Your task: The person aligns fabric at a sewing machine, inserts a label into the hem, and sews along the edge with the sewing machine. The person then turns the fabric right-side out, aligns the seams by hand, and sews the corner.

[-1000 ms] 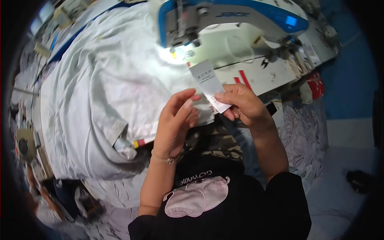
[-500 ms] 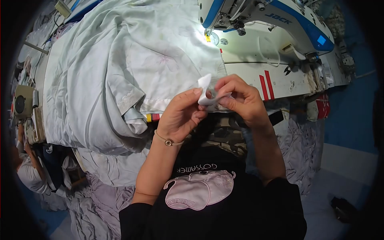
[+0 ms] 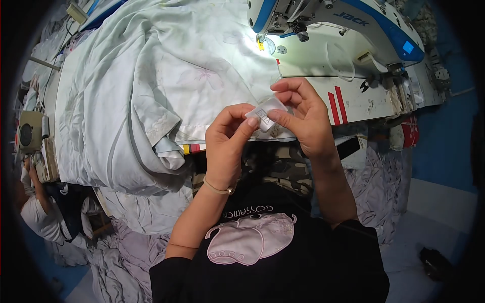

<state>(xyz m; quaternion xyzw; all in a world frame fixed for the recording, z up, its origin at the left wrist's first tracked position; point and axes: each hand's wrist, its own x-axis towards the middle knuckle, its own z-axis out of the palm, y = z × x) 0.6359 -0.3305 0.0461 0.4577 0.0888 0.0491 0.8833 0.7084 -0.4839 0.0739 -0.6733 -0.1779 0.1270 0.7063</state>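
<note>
Between my two hands is a small white fabric label [image 3: 264, 120] with dark printing, too small to read. My left hand [image 3: 228, 135] pinches its left end between thumb and fingers. On the other side, my right hand [image 3: 302, 113] grips it with thumb and bent fingers. Both hands are over the front edge of the sewing table. A large pale floral cloth [image 3: 197, 86] lies under and beyond them, reaching the lit needle area of the sewing machine [image 3: 348, 20].
Small scissors [image 3: 371, 82] lie on the table at the right, beside red tape strips [image 3: 337, 105]. A dark phone [image 3: 348, 148] sits below the table edge. Heaps of pale fabric [image 3: 376, 197] flank my seat. Another person [image 3: 43, 207] works at far left.
The label was curled and folded; now it is turned flat with its printed side facing up. My left hand has rotated, its thumb now on top of the label.
</note>
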